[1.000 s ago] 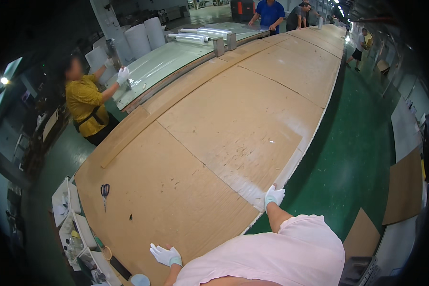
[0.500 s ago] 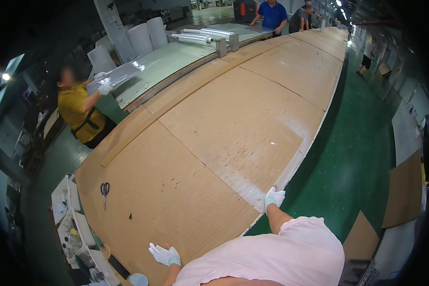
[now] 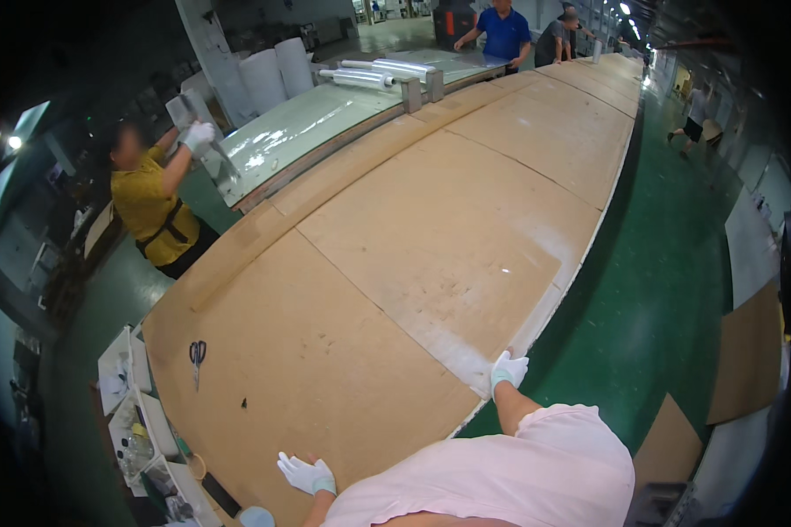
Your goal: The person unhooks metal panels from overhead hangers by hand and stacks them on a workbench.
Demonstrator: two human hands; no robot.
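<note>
My left hand (image 3: pixel 308 472), in a white glove, lies with fingers spread on the near part of a long brown board-topped table (image 3: pixel 343 263). At the table's right edge rests my right hand (image 3: pixel 508 371), gloved in white too, its fingers extended over the pale rim. Neither hand holds anything. Scissors (image 3: pixel 198 362) with dark handles lie on the board to the left of both hands. A small dark scrap (image 3: pixel 243 403) sits nearer to my left hand.
White bins (image 3: pixel 142 439) with bottles and tools line the table's near left end, beside a tape roll (image 3: pixel 198 465). A co-worker in yellow (image 3: pixel 149 198) handles clear film by a pale green table (image 3: pixel 299 132) carrying film rolls (image 3: pixel 360 79). Another in blue (image 3: pixel 504 37) stands farther back.
My hands stay in place while the view shifts slightly. The co-worker in yellow has raised the clear film off the green table. A distant person on the right has moved along the walkway.
</note>
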